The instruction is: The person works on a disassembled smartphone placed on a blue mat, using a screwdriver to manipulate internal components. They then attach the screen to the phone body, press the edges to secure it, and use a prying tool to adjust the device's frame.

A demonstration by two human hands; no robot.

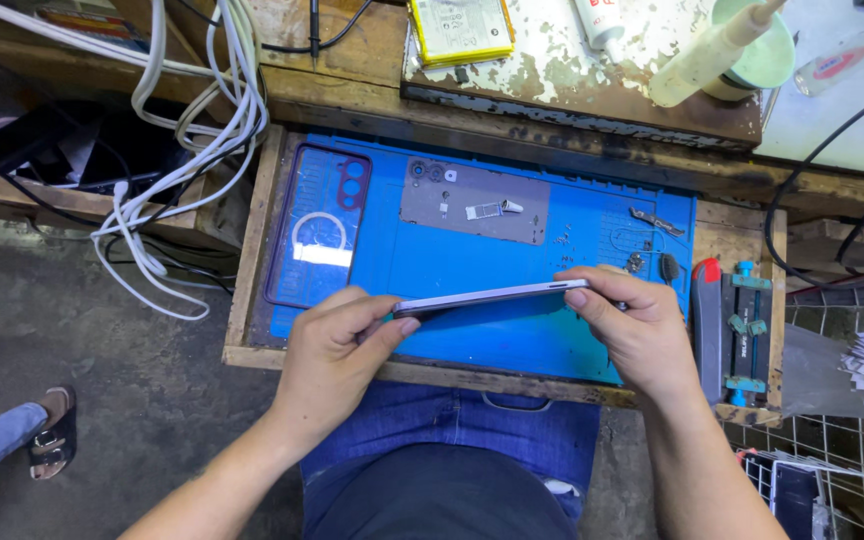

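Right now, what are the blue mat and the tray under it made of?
The blue mat looks like soft rubber or silicone: matte, with moulded grooves and little pockets. The tray under it looks like bare, worn wood: brown grain and chipped edges. Both hands hold a thin phone above it.

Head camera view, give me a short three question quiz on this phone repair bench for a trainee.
1. True or false: both hands grip the phone by its ends, edge-on above the blue mat.
2. What lies on the mat's left part? A) a phone case B) a soldering iron C) a roll of tape
3. Fill in: the small loose parts behind the phone rest on a ____ pad.

Key
1. True: the left hand takes the left end, the right hand the right end.
2. A, the phone case, dark-rimmed and lying flat.
3. Grey.
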